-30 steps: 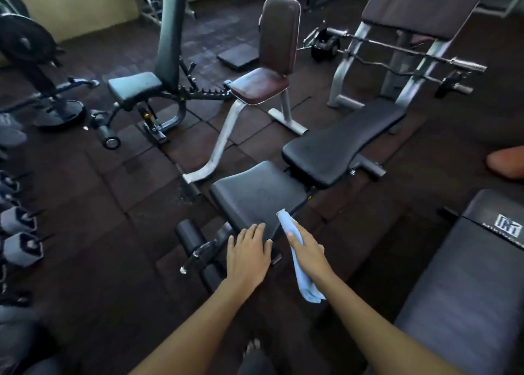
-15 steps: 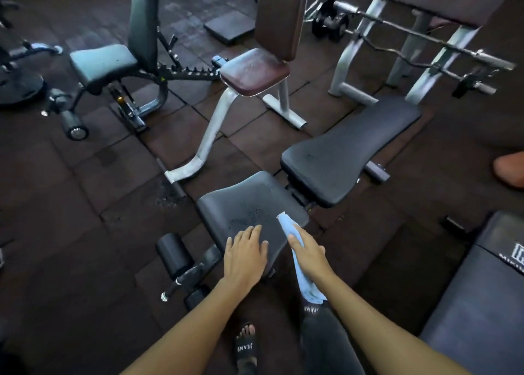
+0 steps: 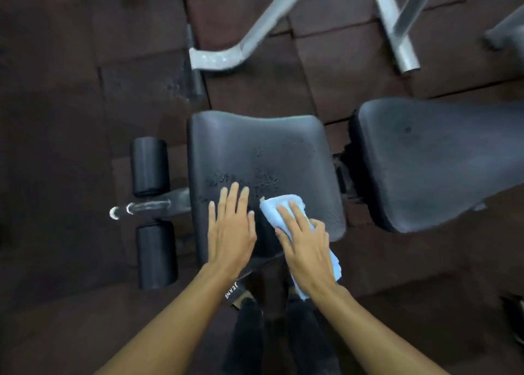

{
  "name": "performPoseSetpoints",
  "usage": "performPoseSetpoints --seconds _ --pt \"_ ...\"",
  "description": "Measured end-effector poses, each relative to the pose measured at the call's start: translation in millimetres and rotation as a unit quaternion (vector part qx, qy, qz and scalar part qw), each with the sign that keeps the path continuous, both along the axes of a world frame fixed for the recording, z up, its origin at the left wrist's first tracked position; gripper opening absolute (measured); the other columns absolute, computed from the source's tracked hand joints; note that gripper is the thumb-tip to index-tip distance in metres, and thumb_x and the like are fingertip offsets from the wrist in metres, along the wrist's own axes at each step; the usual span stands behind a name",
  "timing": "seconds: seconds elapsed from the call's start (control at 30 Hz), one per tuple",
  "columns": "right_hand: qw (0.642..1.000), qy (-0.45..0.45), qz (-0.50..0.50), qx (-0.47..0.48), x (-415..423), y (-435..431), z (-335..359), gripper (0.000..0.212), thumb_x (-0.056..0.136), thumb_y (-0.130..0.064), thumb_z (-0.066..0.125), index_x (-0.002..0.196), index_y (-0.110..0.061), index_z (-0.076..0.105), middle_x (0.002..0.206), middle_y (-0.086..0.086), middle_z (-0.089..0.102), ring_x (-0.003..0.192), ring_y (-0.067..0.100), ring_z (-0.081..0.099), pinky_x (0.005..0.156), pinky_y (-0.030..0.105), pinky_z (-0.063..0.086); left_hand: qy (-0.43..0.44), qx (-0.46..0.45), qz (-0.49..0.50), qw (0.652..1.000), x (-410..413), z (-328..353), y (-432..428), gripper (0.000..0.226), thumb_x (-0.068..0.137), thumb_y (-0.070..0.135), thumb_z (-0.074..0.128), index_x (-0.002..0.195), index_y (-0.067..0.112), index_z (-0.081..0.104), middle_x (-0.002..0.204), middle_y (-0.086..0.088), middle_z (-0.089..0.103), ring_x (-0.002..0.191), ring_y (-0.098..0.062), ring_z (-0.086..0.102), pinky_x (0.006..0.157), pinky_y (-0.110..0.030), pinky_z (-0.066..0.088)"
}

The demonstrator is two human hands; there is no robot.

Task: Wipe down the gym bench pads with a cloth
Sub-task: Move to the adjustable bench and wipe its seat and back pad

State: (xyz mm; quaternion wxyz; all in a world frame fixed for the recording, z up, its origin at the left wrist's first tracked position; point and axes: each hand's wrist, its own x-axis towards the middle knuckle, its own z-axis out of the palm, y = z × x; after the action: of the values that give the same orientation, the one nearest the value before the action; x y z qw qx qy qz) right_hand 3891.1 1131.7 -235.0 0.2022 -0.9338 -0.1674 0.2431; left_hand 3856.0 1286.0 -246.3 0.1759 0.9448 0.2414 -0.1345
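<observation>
Cloth (image 3: 283, 208) now pressed flat on seat pad (image 3: 255, 147), near right, under my right hand (image 3: 304, 244); before it dangled. Left hand (image 3: 231, 227) open, bracing. Wiping begun; droplets remain farther up.

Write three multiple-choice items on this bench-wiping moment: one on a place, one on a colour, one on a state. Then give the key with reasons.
1. Where does the cloth lie?
A. on the floor
B. on the seat pad
C. on the foam rollers

2. What colour is the cloth?
A. red
B. light blue
C. green

3. How is the left hand?
A. flat and empty on the pad
B. gripping a bottle
C. raised off the bench

Key:
1 B: the right hand presses the cloth onto the seat pad at its near right part.
2 B: it shows pale blue against the black pad.
3 A: its fingers are spread on the pad, holding nothing.
</observation>
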Motion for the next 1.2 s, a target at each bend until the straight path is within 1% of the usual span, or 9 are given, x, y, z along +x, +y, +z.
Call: performPoseSetpoints --seconds 0.1,0.27,0.37,0.47,0.73,0.83,0.97,1.1,1.2 --pt "0.995 -0.081 0.052 -0.023 -3 -4 -44 0.045 0.099 -0.043 0.036 0.144 -0.04 0.033 0.157 -0.014 0.027 0.106 0.025 0.041 0.089 0.037 0.041 -0.037 0.061 -0.001 0.997 14 -46 14 0.052 0.099 0.03 0.033 0.15 0.016 0.035 0.159 -0.005 0.028 0.148 -0.025 0.023 0.12 -0.048 0.016" --pt "0.969 -0.195 0.145 -0.056 3 -13 -91 0.054 0.1 -0.042 0.047 0.151 -0.032 0.033 0.162 -0.002 0.021 0.145 0.031 0.027 0.113 0.045 0.028 -0.055 0.077 0.002 0.995 12 -88 31 0.055 0.103 0.035 0.022 0.155 0.017 0.021 0.163 -0.002 0.014 0.151 -0.021 0.009 0.122 -0.048 0.009" --pt "0.964 -0.212 0.153 -0.04 39 16 -96 0.056 0.101 -0.045 0.04 0.153 -0.03 0.027 0.163 -0.001 0.018 0.15 0.029 0.015 0.119 0.05 0.019 -0.063 0.091 0.0 0.994 10 -93 29 0.055 0.104 0.035 0.019 0.156 0.016 0.017 0.164 -0.001 0.01 0.151 -0.021 0.005 0.122 -0.048 0.009" --pt "0.96 -0.221 0.171 -0.025 98 56 -99 0.056 0.101 -0.045 0.039 0.153 -0.03 0.028 0.163 0.0 0.02 0.149 0.031 0.017 0.119 0.05 0.017 -0.067 0.109 0.0 0.992 9 -93 28 0.055 0.104 0.035 0.02 0.156 0.016 0.017 0.163 -0.001 0.011 0.151 -0.021 0.007 0.122 -0.049 0.012" --pt "0.984 -0.173 0.002 -0.041 204 68 -98 0.055 0.102 -0.048 0.029 0.153 -0.031 0.025 0.164 0.002 0.013 0.15 0.033 0.013 0.119 0.047 0.016 -0.081 0.127 0.005 0.989 7 -97 28 0.054 0.104 0.035 0.026 0.155 0.017 0.019 0.163 -0.001 0.014 0.151 -0.02 0.008 0.122 -0.047 0.013" --pt "0.975 -0.204 -0.079 -0.042 172 34 -98 0.054 0.103 -0.045 0.032 0.152 -0.024 0.031 0.162 0.009 0.02 0.145 0.039 0.023 0.116 0.045 0.024 -0.084 0.126 0.006 0.988 8 -96 29 0.054 0.104 0.035 0.024 0.155 0.017 0.019 0.163 0.0 0.013 0.151 -0.02 0.008 0.122 -0.047 0.013" --pt "0.973 -0.21 -0.081 -0.045 77 -5 -94 0.053 0.103 -0.039 0.038 0.152 -0.021 0.032 0.162 0.01 0.021 0.145 0.039 0.023 0.115 0.047 0.027 -0.087 0.115 0.011 0.989 8 -95 29 0.055 0.104 0.036 0.024 0.156 0.018 0.018 0.163 0.0 0.012 0.151 -0.019 0.007 0.122 -0.047 0.013" --pt "0.982 -0.177 0.046 -0.054 15 -13 -89 0.056 0.099 -0.041 0.039 0.153 -0.029 0.03 0.163 0.002 0.017 0.149 0.033 0.017 0.115 0.044 0.024 -0.093 0.119 0.008 0.988 8 -97 28 0.055 0.104 0.035 0.025 0.156 0.018 0.018 0.163 0.0 0.013 0.151 -0.019 0.008 0.121 -0.048 0.016" --pt "0.964 -0.194 0.176 -0.037 52 -15 -93 0.055 0.1 -0.042 0.036 0.152 -0.031 0.029 0.163 0.0 0.018 0.15 0.028 0.017 0.116 0.044 0.024 -0.1 0.12 0.007 0.988 8 -97 29 0.054 0.104 0.034 0.026 0.155 0.017 0.02 0.163 0.0 0.014 0.151 -0.02 0.01 0.121 -0.049 0.017"
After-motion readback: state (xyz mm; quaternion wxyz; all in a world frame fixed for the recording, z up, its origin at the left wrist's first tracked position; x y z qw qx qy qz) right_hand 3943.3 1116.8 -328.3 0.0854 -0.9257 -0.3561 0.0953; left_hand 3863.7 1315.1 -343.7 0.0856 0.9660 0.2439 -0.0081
